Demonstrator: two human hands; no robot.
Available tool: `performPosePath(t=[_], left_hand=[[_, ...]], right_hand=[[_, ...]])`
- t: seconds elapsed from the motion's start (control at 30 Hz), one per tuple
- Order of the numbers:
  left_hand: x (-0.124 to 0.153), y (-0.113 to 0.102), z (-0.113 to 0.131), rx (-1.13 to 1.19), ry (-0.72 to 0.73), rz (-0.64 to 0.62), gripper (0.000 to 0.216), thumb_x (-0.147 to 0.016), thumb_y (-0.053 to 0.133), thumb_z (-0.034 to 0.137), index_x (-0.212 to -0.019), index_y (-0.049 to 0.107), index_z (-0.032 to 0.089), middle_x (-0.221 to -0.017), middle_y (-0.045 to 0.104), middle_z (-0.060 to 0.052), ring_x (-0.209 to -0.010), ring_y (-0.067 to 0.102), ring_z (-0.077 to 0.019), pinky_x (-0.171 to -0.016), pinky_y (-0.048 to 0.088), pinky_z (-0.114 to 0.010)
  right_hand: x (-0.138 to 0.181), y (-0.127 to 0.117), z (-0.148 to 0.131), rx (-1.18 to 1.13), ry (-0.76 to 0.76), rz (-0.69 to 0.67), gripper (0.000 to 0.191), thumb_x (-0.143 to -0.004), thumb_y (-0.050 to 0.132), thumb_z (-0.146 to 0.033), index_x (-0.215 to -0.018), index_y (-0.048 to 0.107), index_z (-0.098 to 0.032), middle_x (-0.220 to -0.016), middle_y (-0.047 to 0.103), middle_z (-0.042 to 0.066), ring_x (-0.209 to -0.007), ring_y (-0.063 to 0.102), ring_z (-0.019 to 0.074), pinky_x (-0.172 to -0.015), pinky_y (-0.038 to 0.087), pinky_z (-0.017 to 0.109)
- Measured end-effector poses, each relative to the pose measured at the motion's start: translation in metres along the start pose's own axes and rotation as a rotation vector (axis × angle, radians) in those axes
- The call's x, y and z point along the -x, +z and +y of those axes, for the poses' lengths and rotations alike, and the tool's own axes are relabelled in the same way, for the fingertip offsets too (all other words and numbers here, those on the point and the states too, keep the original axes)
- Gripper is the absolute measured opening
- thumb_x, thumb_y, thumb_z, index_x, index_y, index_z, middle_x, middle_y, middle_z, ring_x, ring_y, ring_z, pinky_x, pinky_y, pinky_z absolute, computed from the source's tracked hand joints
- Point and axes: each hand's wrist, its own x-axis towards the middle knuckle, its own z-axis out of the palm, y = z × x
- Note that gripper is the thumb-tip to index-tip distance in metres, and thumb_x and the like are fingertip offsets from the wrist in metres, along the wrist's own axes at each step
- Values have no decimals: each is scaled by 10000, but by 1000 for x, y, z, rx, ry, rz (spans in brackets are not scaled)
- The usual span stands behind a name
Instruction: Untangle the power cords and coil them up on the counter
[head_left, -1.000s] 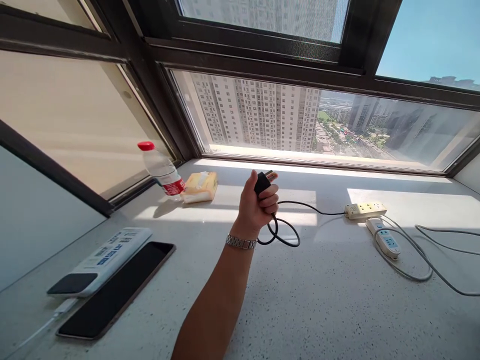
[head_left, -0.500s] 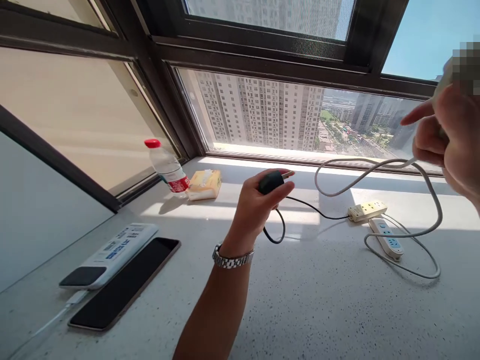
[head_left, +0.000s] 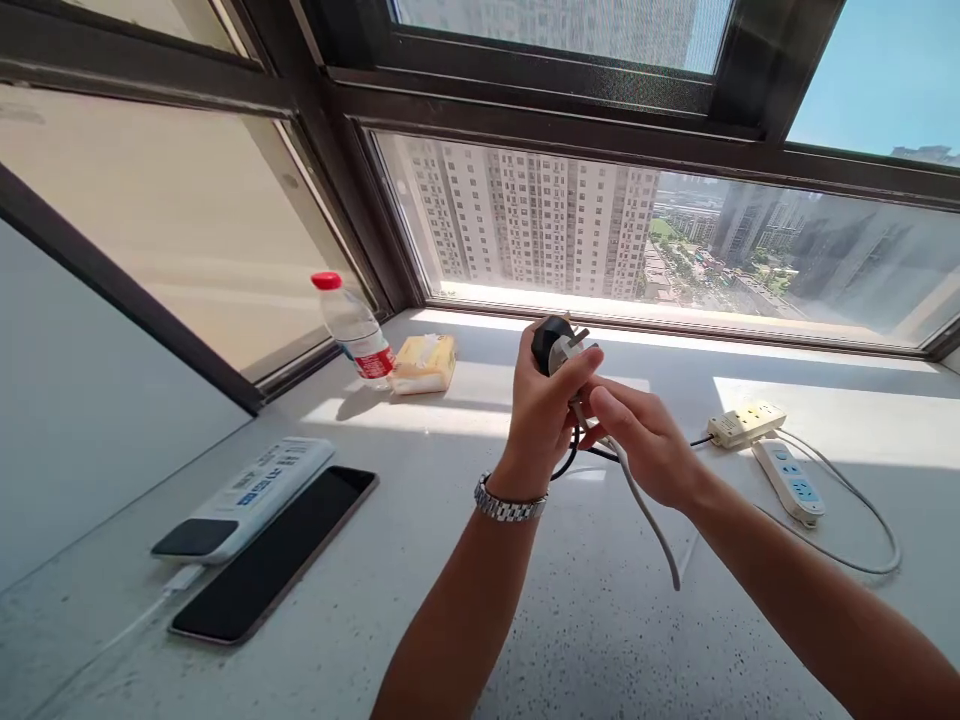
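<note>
Black plug (head_left: 544, 343) and white plug (head_left: 560, 352) sit in curled left fingers (head_left: 577, 373); right fingers (head_left: 613, 413) angle inward, pinching white cable (head_left: 651, 520).

- Indoors, high up; home or office is unclear.
- Dark window frames (head_left: 525, 115) border a speckled sill (head_left: 360, 580).
- A tower block (head_left: 540, 220) rises outside, streets (head_left: 697, 265) far below.

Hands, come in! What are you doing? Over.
Left hand: gripping black plug and white plug together. Right hand: at white cord, grip unclear. Black cord close by.
</note>
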Motion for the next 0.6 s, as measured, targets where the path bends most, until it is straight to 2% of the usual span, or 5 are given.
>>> performPosePath(t=[0.17,0.3,0.43,0.5,0.6], left_hand=[[-3,-1,14,225,-29,45,360,-614,842,288,-756,527,190,-638,482,80,-428,442,-16,-390,367,-136],[-9,-11,29,379,-110,43,330,-765,747,355,-689,482,174,-599,434,79,-361,288,11,-312,241,-123],[-14,-21,39,478,-104,57,359,-850,666,403,-685,440,178,-600,446,71,-358,283,9,-303,235,-108],[-15,-27,45,522,-72,96,364,-873,633,419,-688,425,184,-601,456,66,-356,294,8,-301,243,-103],[-17,-35,58,579,-8,173,358,-914,567,414,-689,408,186,-596,459,59,-353,319,14,-306,247,-92]], right_hand=[[22,-16,29,228,-227,371,314,-872,623,-479,-1050,698,-231,-1067,678,94,-1030,621,248,-909,488,413],[38,-35,80,219,106,120,704,-812,584,-671,-1357,529,-228,-1218,637,136,-1111,582,288,-912,471,444],[48,-35,113,131,269,-152,564,-898,447,-651,-1044,707,-172,-768,635,48,-710,576,179,-652,462,301],[52,-35,118,141,225,-126,605,-935,356,-642,-838,717,-166,-600,518,4,-571,479,138,-566,397,266],[59,-39,120,278,111,60,694,-941,256,-670,-616,615,-173,-528,461,1,-496,412,121,-508,329,257]])
